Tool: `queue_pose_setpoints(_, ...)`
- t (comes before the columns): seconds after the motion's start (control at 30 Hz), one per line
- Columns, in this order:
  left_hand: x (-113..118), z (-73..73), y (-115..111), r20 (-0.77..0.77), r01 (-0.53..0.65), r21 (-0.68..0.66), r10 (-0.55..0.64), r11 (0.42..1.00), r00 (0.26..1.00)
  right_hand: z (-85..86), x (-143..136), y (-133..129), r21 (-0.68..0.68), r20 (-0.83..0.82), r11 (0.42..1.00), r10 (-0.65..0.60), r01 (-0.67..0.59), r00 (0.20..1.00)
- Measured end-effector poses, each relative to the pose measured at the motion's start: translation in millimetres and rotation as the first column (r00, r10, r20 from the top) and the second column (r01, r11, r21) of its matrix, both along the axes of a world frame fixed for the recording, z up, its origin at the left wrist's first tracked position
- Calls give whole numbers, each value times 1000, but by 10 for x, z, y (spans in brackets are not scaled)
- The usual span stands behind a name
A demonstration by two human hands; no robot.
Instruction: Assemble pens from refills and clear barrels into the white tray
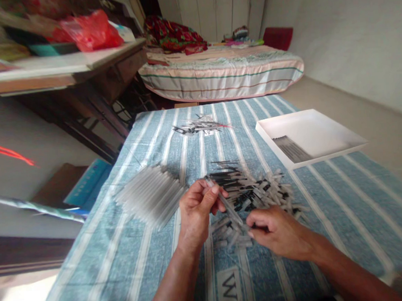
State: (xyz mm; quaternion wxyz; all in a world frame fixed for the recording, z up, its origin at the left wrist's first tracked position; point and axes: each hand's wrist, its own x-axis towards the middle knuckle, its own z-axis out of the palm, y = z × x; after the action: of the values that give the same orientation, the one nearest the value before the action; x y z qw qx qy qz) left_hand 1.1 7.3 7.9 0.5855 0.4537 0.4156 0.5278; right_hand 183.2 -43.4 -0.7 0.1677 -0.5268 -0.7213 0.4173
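My left hand [197, 210] pinches a clear pen barrel [229, 207] between thumb and fingers, its length slanting down to the right. Close to the barrel's lower end, my right hand [273, 230] has its thumb and forefinger drawn together; what they hold is too small to make out. Under and beyond the hands lie a heap of clear pen caps [274, 191] and a bunch of dark, thin refills [223, 178]. More clear caps [222, 231] are spread between my wrists. To the left, many clear barrels [151, 195] rest side by side in a stack.
A shallow white box [323, 132] at the right holds a row of pens [292, 148] in its near left corner. Small dark parts [199, 125] lie at the far end of the striped tablecloth [126, 261]. A desk [112, 60] and a bed [223, 73] stand beyond.
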Motion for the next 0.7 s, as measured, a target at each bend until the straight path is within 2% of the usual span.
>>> queue_pose_setpoints(0.13,12,4,-11,12,4,8,-4,1000,1000,3,-48,-8,-88,-162,995,-56,42,985)
queue_pose_setpoints(0.33,24,16,-17,35,5,4,-5,1000,999,5,-68,-4,-132,-265,990,-79,45,961)
queue_pose_setpoints(0.5,22,9,-13,61,15,13,-16,1000,998,-44,-89,-10,-101,-329,991,-113,84,937)
queue_pose_setpoints(0.7,22,-9,1,78,-4,-18,6,1000,997,-85,-121,-34,-72,-381,978,-207,194,901)
